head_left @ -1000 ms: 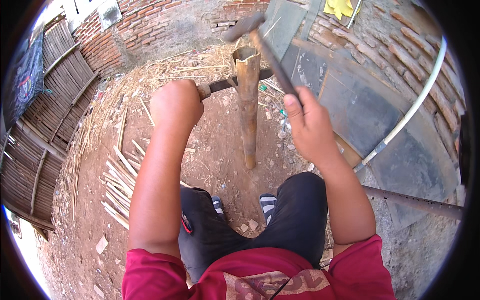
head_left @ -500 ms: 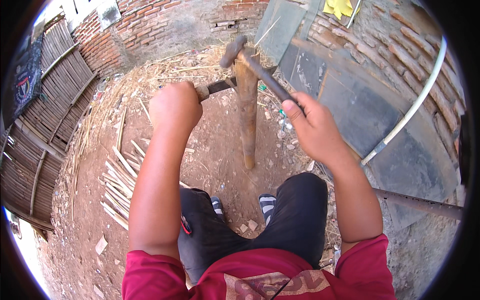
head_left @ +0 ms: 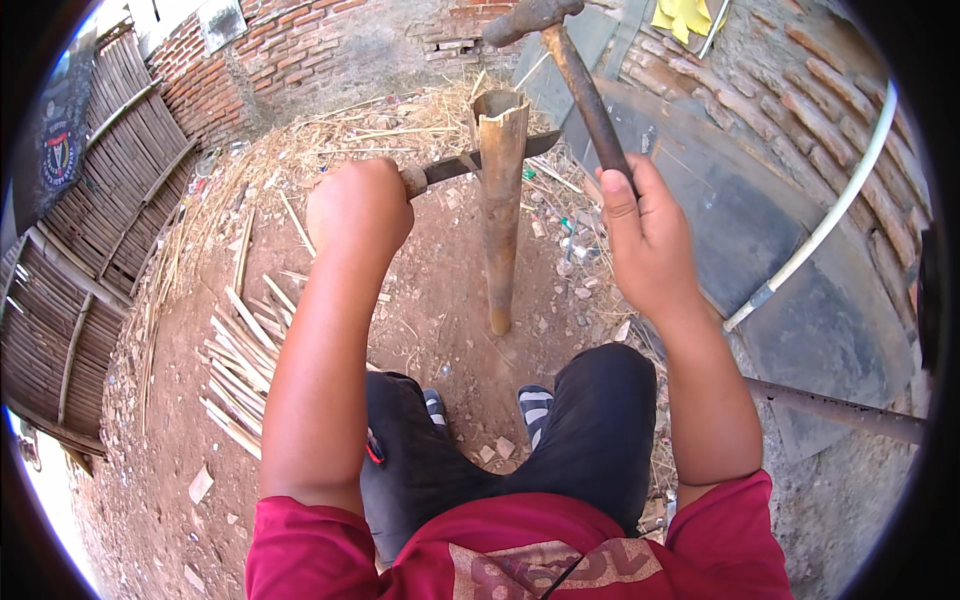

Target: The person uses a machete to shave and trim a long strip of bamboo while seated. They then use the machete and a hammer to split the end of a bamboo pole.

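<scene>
The right hand (head_left: 648, 240) grips the hammer (head_left: 575, 65), now lifted back up to 12 o'clock, ready to hit again. The left hand (head_left: 358, 205) holds the knife (head_left: 470, 160) across the bamboo (head_left: 498, 200), standing on the dirt.

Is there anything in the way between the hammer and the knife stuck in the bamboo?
Nothing visible. The hammer in the right hand is raised above the blade, which the left hand holds across the top of the upright bamboo pole. Only open air lies between.
</scene>
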A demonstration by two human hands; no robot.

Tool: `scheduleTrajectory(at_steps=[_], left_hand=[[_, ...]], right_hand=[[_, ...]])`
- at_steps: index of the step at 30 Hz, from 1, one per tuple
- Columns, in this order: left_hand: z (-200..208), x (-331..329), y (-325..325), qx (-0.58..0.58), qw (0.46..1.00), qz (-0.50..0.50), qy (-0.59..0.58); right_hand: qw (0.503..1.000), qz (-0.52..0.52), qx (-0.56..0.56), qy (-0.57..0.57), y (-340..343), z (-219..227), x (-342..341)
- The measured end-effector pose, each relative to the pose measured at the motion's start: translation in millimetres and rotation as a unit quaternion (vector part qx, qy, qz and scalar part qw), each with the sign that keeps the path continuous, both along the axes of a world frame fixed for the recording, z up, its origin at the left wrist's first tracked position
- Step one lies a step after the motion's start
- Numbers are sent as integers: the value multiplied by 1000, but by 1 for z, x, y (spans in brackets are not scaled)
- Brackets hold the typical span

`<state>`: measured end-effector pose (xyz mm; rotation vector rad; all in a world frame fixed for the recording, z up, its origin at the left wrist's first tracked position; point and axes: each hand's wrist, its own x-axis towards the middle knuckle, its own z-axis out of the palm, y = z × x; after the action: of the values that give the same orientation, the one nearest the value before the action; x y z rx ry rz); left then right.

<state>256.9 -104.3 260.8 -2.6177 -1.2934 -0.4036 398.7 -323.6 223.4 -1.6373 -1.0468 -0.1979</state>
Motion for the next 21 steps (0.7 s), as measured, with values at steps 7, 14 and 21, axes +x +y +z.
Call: scheduleTrajectory(at_steps=[7, 14, 21], left_hand=[[7, -3, -7, -18, 1000, 10, 2], [7, 2, -12, -20, 1000, -16, -2], [2, -1, -2, -13, 1000, -5, -1]], right_hand=[[995, 33, -92, -4, -2, -1, 0], [982, 24, -166, -91, 3, -21, 7], [998, -2, -40, -38, 2, 14, -11]])
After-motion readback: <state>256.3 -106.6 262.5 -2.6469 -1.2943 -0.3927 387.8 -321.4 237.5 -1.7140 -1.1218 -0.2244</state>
